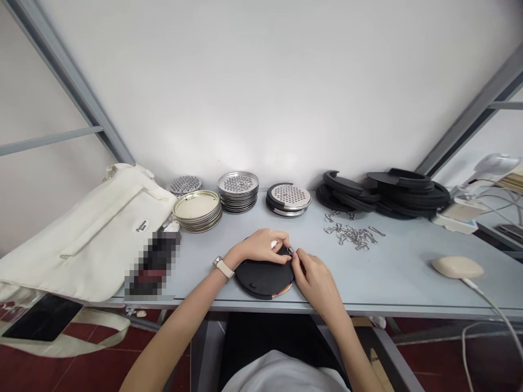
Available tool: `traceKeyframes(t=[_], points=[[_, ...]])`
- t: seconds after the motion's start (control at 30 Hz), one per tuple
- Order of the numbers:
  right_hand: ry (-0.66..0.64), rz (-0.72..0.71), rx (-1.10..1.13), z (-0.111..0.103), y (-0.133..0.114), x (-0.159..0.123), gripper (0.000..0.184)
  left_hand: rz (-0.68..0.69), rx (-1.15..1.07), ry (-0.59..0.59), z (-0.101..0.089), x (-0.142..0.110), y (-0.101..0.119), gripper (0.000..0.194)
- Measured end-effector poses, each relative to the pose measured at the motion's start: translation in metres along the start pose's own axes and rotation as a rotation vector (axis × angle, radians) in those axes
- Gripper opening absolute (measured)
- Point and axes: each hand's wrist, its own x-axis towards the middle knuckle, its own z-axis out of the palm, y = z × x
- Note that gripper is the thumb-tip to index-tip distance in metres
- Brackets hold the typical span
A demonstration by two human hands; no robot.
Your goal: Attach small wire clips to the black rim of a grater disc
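Note:
A round black case (261, 277) lies flat near the table's front edge, with a strip of coloured, shiny rim showing at its lower right. Over its upper part, my left hand (263, 246) curls with thumb and forefinger pinched at a small metal clip (290, 251). My right hand (316, 277) meets it from the right, fingertips closed on the same clip at the case's edge. Exactly how the clip joins the case is hidden by the fingers. A loose pile of similar metal clips (353, 237) lies to the right.
Along the wall stand gold-coloured lids (196, 207), perforated metal discs (238, 188), a black-rimmed perforated disc (291, 197) and stacked black covers (408, 193). A cream bag (93, 234) lies left. At right are a beige corded device (457, 267) and white cable (490, 305).

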Motion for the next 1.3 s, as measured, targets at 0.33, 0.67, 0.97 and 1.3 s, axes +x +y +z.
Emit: traceKeyframes(t=[0.33,0.67,0.97,1.3], points=[[-0.022,0.041,0.038,-0.0011,0.0,0.0,0.023,0.015,-0.037,-0.005,-0.0002,-0.0003,-0.0012,0.017],[-0.032,0.057,0.072,-0.0053,-0.0035,-0.0004,0.029,0.02,-0.034,-0.008,-0.0003,0.0003,-0.0002,0.019],[-0.054,0.067,0.052,-0.0023,-0.0008,-0.0003,0.024,0.005,-0.03,-0.009,-0.0001,0.0,-0.0011,0.017],[-0.081,0.075,0.049,-0.0047,-0.0022,-0.0007,0.017,0.02,-0.028,-0.026,0.0003,0.0007,-0.0039,0.02]])
